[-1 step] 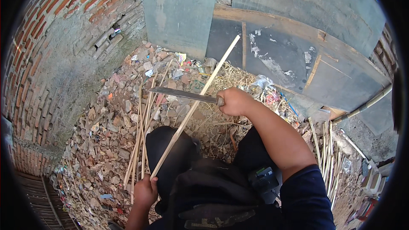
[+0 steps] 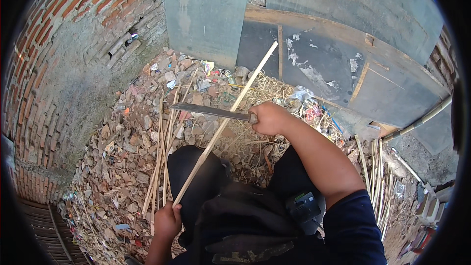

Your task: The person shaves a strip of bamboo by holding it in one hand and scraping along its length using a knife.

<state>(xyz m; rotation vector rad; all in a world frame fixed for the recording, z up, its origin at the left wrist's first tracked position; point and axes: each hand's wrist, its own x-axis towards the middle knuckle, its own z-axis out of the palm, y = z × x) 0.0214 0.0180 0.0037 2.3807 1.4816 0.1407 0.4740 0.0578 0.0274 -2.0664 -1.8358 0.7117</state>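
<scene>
Bamboo strip (image 2: 223,125) slants from the left hand (image 2: 167,221), clenched round its lower end, up across the knees toward the grey boards. Right hand (image 2: 267,118) grips a long knife (image 2: 208,111) laid across it — a slip could run the blade toward the leg.

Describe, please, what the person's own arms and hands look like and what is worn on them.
Both hands are bare, with no gloves, rings or watch visible. The right hand leads to a bare forearm; a dark navy blue sleeve covers the upper arm, ending near the elbow. The left hand shows a bare wrist and forearm at the lower edge; no sleeve is visible there.
</scene>
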